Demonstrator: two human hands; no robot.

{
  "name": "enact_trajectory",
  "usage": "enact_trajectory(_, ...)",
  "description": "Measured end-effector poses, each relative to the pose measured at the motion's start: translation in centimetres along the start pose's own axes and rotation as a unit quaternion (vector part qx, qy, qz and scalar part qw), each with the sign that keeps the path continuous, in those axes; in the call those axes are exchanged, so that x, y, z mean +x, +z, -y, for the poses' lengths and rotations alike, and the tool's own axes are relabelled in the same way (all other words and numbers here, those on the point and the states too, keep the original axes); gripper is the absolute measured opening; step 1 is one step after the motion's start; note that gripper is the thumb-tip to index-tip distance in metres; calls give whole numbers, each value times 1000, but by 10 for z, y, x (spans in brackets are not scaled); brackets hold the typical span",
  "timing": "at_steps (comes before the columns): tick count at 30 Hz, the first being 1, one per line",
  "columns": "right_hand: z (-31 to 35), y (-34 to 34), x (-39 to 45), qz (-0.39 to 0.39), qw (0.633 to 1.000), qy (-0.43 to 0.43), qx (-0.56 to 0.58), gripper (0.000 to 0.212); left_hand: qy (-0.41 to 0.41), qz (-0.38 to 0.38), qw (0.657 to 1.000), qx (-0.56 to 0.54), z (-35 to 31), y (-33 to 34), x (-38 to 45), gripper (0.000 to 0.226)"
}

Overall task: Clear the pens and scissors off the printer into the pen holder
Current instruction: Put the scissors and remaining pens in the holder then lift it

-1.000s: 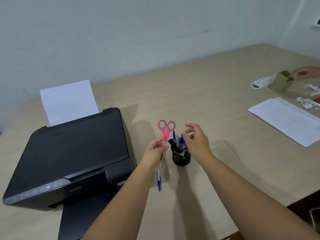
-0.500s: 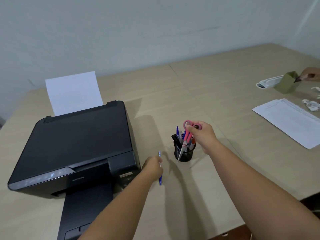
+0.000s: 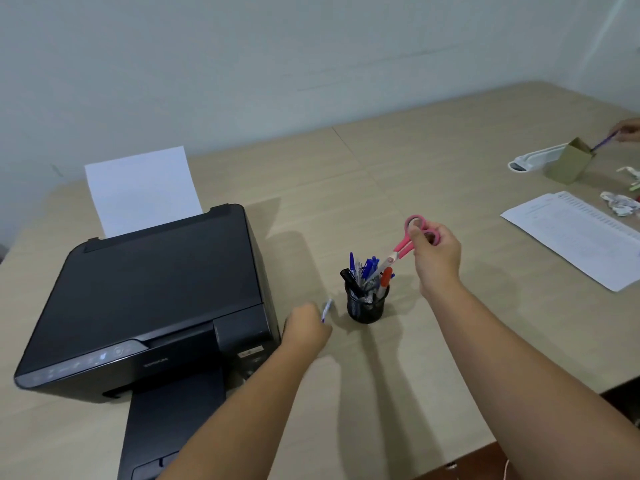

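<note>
A black printer (image 3: 156,289) sits at the left of the table; nothing lies on its lid. To its right stands a black mesh pen holder (image 3: 366,306) with several pens inside. My right hand (image 3: 434,256) grips the pink scissors (image 3: 403,249) by the handles, up and to the right of the holder, with the blades slanting down into it. My left hand (image 3: 306,329) is low between the printer and the holder, closed on a blue and white pen (image 3: 326,309) whose tip points up toward the holder.
White paper (image 3: 142,190) stands in the printer's rear feed and its output tray (image 3: 166,431) juts forward. At the far right lie a printed sheet (image 3: 581,237), a green box (image 3: 569,166), a white power strip (image 3: 533,159) and another person's hand (image 3: 628,129) holding a pen.
The scissors passed from my left hand to my right, which set their blades into the holder and then rose up-right. My left hand dropped toward the table, keeping the pen.
</note>
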State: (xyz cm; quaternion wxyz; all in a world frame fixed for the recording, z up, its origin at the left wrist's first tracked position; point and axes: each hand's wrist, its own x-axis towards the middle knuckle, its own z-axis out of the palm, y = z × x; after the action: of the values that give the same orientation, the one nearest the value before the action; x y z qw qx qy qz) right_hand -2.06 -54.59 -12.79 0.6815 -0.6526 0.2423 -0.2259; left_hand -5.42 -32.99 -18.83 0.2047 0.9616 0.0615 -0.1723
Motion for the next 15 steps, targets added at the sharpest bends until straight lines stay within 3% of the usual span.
enact_trajectory(4, 6, -1, -2, 35, 994, -44, -90, 12, 76, -82, 994, -3, -19, -50, -2, 15)
enact_trajectory(7, 4, 0, -6, 90, 984, -68, -139, 11, 105, -122, 985, -63, -33, -82, -5, 14)
enact_trajectory(11, -4, 2, -10, 136, 969, -81, -190, 11, 121, -83, 978, -148, -51, -86, -6, 16)
enact_trajectory(15, -21, 0, -12, 175, 953, -73, -235, 4, 122, -41, 983, -129, -62, -65, 2, 12)
